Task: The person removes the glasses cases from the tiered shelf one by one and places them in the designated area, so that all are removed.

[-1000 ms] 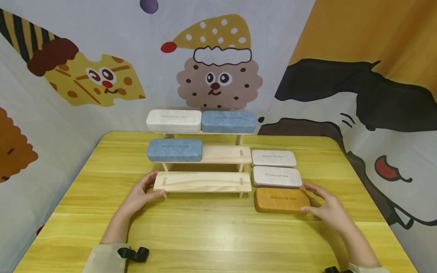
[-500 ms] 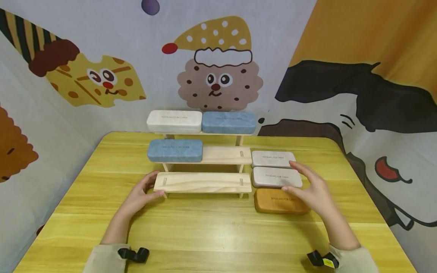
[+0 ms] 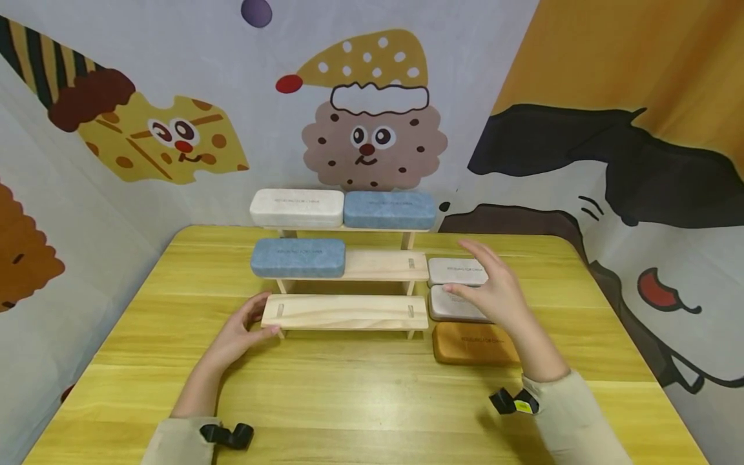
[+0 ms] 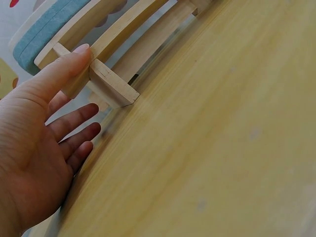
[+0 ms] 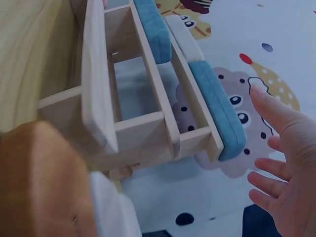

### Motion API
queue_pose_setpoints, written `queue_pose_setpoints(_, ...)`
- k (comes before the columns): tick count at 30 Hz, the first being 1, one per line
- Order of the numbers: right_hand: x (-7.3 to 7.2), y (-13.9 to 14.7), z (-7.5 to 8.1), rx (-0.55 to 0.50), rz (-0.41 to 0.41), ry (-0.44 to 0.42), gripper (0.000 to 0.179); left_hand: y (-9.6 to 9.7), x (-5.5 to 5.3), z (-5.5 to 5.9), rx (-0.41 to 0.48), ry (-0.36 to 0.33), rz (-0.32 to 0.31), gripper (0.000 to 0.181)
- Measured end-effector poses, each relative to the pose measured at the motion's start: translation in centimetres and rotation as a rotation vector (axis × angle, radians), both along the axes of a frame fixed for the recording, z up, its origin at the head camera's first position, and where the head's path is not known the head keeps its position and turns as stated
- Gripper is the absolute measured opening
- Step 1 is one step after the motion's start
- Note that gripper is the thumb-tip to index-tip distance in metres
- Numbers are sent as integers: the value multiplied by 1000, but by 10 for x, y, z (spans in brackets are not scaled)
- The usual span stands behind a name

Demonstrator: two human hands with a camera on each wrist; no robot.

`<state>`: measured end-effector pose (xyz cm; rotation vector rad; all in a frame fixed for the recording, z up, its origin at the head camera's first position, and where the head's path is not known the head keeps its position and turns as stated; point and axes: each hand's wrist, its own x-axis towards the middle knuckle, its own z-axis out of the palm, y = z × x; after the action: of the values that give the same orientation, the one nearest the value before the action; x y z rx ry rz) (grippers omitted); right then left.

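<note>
The three-tier wooden stand [image 3: 345,311] occupies the centre of the head frame, on the wood-grain worktop [image 3: 360,407]. My left hand [image 3: 235,332] holds the left end of its lowest board: thumb at the front edge, index finger at the rear, remaining fingers spread clear of the wood in the left wrist view. My right hand [image 3: 498,294], right of centre, is raised with thumb and fingers wide apart.

Below it, just right of the stand, three glasses cases lie in a column, back to front: rear grey case [image 3: 449,272], front grey case [image 3: 454,307], orange case [image 3: 472,343]. My right hand and wrist mask their right ends.

The middle board carries the lower blue case [image 3: 298,257] on its left half. The top board carries the white case [image 3: 297,208] at left and the upper blue case [image 3: 389,210] at right, ends meeting. A cartoon-printed backdrop [image 3: 465,58] fills the upper frame; beige sleeves [image 3: 177,445] enter from the lower edge.
</note>
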<state>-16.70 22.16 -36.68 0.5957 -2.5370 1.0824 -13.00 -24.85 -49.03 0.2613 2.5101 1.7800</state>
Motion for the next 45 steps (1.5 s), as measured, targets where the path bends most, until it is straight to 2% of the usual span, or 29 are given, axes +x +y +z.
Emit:
queue_pose_setpoints(12,-33,-32,24,33,52,43,80,1,1,0,-8,1,0,77)
queue_pose_setpoints(18,-49,-46,30,95,72,34,80,1,1,0,-9,6,-3,77)
queue_pose_setpoints(28,-77,-63,41,195,104,68,83,1,1,1,-17,3,-5,77)
queue_pose_setpoints(36,-98,-70,47,264,94,14,85,1,-1,1,-12,-2,-10,77)
queue_pose_setpoints(45,-112,-74,45,289,100,-24,87,0,-2,1,3,-7,-13,78)
